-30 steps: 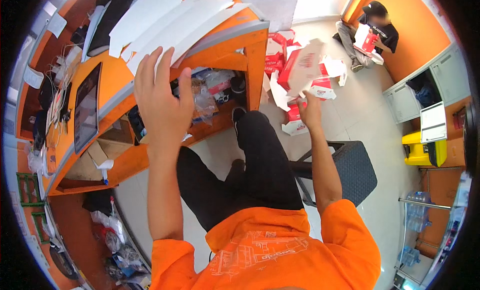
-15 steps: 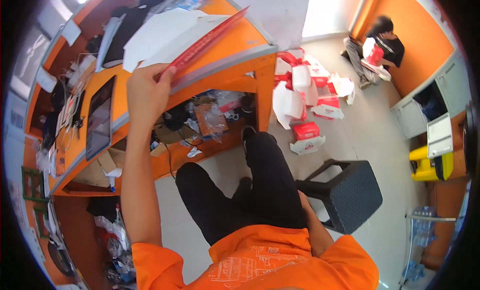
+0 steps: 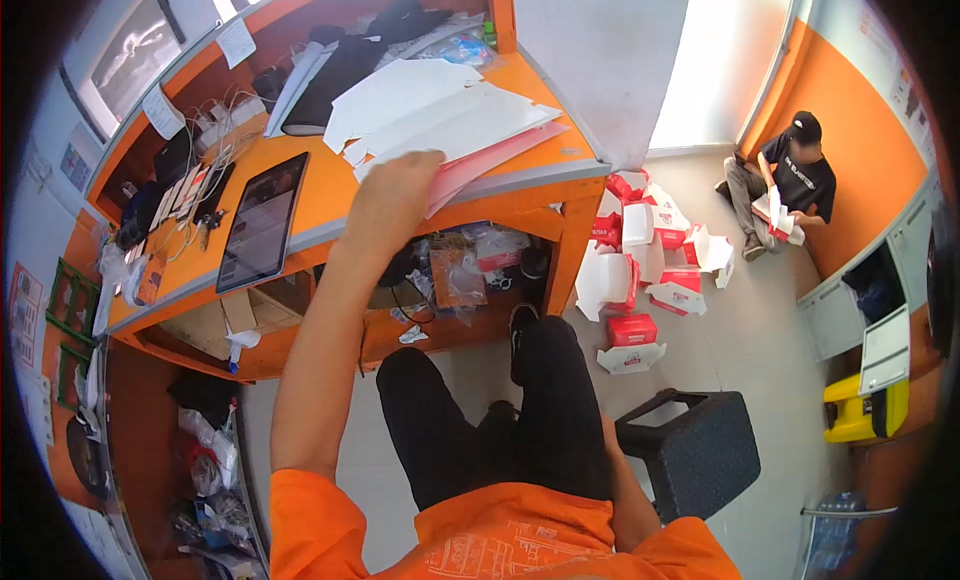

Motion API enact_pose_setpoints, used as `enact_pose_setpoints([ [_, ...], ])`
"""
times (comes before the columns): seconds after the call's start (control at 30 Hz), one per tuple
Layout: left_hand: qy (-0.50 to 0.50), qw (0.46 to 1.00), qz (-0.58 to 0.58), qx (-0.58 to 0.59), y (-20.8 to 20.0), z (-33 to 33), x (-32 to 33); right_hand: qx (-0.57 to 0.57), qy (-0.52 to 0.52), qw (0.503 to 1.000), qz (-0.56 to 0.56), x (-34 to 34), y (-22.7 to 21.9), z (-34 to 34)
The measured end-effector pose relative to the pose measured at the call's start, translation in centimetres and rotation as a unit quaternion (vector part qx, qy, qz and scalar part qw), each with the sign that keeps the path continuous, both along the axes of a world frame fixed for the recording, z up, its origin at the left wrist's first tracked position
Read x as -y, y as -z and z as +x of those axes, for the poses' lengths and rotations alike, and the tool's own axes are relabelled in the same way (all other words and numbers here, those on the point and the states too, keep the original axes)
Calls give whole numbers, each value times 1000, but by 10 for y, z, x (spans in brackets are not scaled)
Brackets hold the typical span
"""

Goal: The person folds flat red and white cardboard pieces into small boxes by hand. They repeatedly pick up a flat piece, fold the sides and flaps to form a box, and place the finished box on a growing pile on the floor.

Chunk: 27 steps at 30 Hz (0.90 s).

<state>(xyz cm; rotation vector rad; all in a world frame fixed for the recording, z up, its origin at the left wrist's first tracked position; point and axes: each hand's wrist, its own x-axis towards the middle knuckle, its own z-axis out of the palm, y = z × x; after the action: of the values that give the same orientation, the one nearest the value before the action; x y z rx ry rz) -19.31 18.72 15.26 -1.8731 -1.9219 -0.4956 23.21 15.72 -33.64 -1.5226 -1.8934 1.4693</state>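
Note:
My left hand [image 3: 402, 195] reaches over the front edge of the orange desk [image 3: 340, 170]. Its fingers are closed on the near edge of a flat cardboard box sheet [image 3: 495, 158], white on top with a red underside. More white flat sheets [image 3: 400, 98] lie beneath and behind it in a loose pile. Down beside my right thigh is my right hand [image 3: 608, 438], close to the black stool [image 3: 705, 455]. My leg hides most of that hand, so its fingers do not show.
Several folded red-and-white boxes [image 3: 640, 225] lie on the floor right of the desk. A person [image 3: 790, 180] sits against the orange wall, handling another box. A tablet [image 3: 262, 220] and tangled cables [image 3: 215, 145] rest on the desk. A yellow bin [image 3: 865, 410] stands at right.
The cardboard sheet, held up at a tilt earlier, now lies lower and flatter on the pile, with my left hand still at its edge. My view has shifted; the seated person's box has been lowered.

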Motion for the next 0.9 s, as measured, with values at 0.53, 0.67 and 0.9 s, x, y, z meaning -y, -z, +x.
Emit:
enact_pose_setpoints([
  [0.53,-89,936,315,-133,-16,27,79,-31,85,995,42,8,-97,-2],
  [0.67,-81,985,113,-97,56,116,205,-167,92,933,306,-1,-94,10],
  [0.9,-94,929,-249,258,146,220,309,-119,-83,978,-152,23,-306,-38],
])
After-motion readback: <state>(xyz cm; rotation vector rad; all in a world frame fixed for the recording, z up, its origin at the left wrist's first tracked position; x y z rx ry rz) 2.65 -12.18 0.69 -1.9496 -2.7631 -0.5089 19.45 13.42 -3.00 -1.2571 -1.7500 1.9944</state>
